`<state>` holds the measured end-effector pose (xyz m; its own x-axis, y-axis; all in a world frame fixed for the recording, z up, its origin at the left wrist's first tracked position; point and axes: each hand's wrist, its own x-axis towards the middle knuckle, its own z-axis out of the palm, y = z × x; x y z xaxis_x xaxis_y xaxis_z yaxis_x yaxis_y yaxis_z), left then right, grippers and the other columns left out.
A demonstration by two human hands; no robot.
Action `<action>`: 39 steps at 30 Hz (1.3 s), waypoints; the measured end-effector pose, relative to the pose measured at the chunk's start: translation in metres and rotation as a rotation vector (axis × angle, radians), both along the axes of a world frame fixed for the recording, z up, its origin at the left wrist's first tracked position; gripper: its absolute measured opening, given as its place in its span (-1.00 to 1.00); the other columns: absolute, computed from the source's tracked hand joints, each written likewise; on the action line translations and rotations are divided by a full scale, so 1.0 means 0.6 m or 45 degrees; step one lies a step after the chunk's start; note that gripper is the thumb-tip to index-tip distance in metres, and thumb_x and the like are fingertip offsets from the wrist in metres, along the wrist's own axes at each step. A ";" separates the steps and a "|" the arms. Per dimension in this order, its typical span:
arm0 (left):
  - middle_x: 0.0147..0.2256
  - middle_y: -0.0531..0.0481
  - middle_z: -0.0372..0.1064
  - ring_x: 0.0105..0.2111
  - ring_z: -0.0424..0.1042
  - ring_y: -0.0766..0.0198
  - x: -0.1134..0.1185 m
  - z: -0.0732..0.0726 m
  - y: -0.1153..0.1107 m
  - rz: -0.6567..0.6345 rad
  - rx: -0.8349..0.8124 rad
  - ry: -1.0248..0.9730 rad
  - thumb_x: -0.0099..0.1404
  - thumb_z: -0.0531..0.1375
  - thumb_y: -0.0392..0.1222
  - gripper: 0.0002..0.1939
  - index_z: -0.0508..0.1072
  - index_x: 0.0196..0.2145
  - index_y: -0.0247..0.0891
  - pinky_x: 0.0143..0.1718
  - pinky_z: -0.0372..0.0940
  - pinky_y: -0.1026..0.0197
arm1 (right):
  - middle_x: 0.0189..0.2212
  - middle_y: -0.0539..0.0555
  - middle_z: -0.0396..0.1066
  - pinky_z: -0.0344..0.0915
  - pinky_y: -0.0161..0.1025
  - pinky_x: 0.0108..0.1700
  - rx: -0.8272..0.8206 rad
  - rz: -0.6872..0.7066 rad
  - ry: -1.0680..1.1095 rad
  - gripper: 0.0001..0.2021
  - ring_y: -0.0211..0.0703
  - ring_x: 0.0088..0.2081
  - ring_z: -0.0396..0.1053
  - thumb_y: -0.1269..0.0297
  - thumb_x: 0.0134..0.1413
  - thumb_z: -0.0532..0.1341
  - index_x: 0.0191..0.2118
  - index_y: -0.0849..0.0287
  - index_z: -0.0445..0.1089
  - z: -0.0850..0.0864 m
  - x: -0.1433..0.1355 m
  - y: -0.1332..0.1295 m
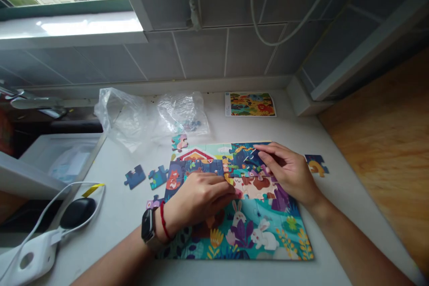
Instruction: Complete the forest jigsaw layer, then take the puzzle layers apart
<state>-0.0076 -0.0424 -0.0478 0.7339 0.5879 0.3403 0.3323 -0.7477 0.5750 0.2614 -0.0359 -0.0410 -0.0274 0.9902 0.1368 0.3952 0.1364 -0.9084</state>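
Note:
A colourful jigsaw puzzle (268,234) with rabbits, a cow and a red-roofed barn lies on the white counter, with joined pieces and some lying over its upper half. My left hand (204,194), with a watch and a red bracelet at the wrist, rests over the middle, fingers bent together near the cow's face; what they hold, if anything, is hidden. My right hand (284,167) is at the upper right, thumb and forefinger close together at the edge of a dark blue piece (246,154); its grip is unclear.
Loose pieces lie left of the puzzle (134,177), above it (180,142) and at right (317,165). Clear plastic bags (122,118) and a picture card (250,104) lie behind. A power strip (31,254), cable and black round object (78,212) sit at left.

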 end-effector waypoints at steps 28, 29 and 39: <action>-0.24 0.00 0.52 -0.31 0.51 0.29 0.001 0.004 0.001 -0.035 -0.088 0.154 0.58 0.14 -0.17 -0.80 0.57 -0.12 -0.20 -0.31 0.32 0.26 | -0.29 0.11 0.65 0.55 -0.21 -0.28 -0.112 0.035 0.107 -0.79 -0.11 -0.32 0.57 0.08 0.20 0.40 -0.21 0.11 0.66 0.001 -0.003 0.000; -0.25 0.00 0.52 -0.32 0.51 0.29 0.000 0.003 0.001 -0.037 -0.084 0.150 0.59 0.14 -0.16 -0.79 0.57 -0.12 -0.21 -0.31 0.33 0.26 | -0.27 0.11 0.65 0.55 -0.21 -0.26 -0.108 0.060 0.084 -0.80 -0.10 -0.28 0.58 0.10 0.21 0.39 -0.20 0.11 0.66 0.003 -0.003 -0.001; -0.06 -0.11 0.56 -0.14 0.52 0.21 0.000 0.015 0.001 0.076 0.222 -0.187 0.49 0.29 -0.20 -0.90 0.52 -0.06 -0.20 -0.08 0.46 0.14 | -0.33 0.06 0.58 0.51 -0.29 -0.37 -0.343 0.363 0.207 -0.79 -0.24 -0.43 0.49 0.10 0.20 0.41 -0.22 0.14 0.62 0.019 -0.024 -0.022</action>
